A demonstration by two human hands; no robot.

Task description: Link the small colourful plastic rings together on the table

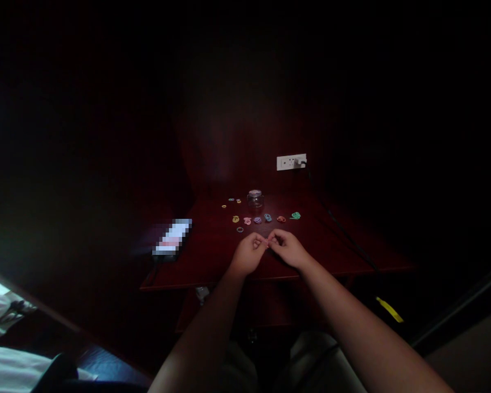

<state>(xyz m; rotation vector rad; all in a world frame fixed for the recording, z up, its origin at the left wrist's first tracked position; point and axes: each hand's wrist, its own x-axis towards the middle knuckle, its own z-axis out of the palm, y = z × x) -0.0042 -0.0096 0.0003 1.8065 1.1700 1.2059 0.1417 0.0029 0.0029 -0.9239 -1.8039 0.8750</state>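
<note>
My left hand (247, 255) and my right hand (287, 248) meet over the front of the dark red desk, fingertips pinched together. A small pinkish bit shows between them, too small to make out. Beyond my hands lies a row of small elastic hair ties grouped by colour: yellow (235, 219), pink (247, 221), purple (257, 220), blue (268, 217), red-orange (281, 219) and green (296, 215). A single greyish hair tie (240, 230) rests near my left hand. Behind the row stands a clear jar (256, 201) with its lid on.
Several loose ties (231, 200) lie left of the jar. A phone (174, 236) with a lit, blurred screen is at the desk's left. A wall socket (291, 162) holds a plug, its black cable (343, 229) running down the right side. A yellow tag (389, 309) hangs lower right.
</note>
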